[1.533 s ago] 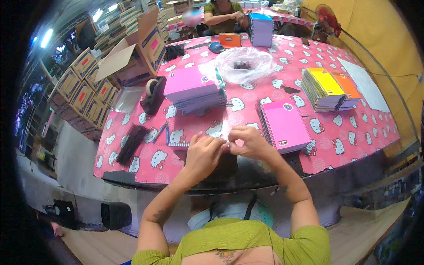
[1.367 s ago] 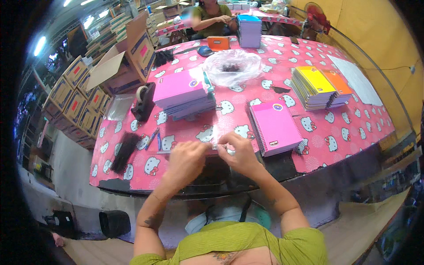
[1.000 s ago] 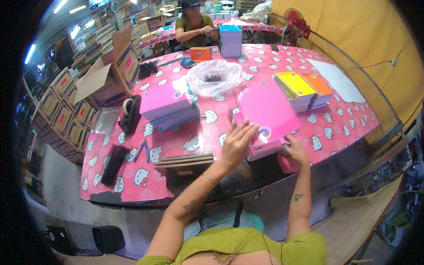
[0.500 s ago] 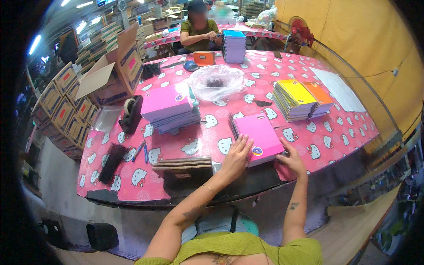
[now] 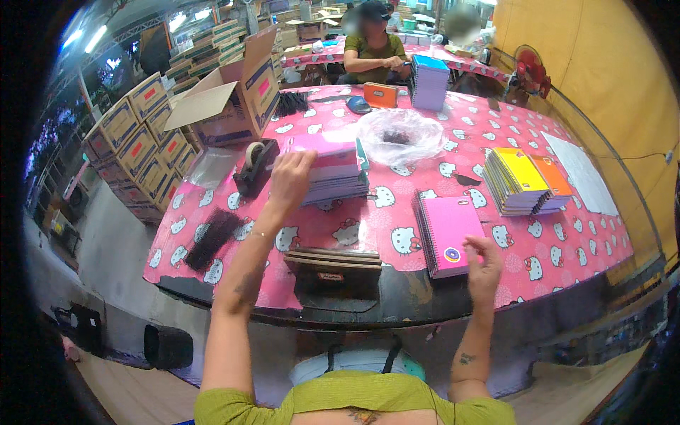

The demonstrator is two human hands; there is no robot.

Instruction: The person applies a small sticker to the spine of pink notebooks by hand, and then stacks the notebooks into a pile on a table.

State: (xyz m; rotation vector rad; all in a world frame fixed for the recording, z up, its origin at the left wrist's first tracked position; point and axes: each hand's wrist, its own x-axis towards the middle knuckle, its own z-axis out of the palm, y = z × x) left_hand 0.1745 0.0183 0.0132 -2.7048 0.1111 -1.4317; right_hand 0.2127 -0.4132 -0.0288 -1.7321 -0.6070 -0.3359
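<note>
Pink cloth (image 5: 388, 185) is spread mid-frame. Left hand (image 5: 290, 177) is placed at the left pile (image 5: 336, 173), just above centre; grip can't be told. Right hand (image 5: 484, 265) is loosely curled over the right pile (image 5: 450, 225), right of centre, nothing visibly grasped. Top book (image 5: 333, 146) best lifted by its edge, pile kept square. Counted: these two pink, one yellow pile (image 5: 516, 177), one orange pile (image 5: 551, 177), one blue pile (image 5: 428, 85), one dispenser (image 5: 256, 168).
</note>
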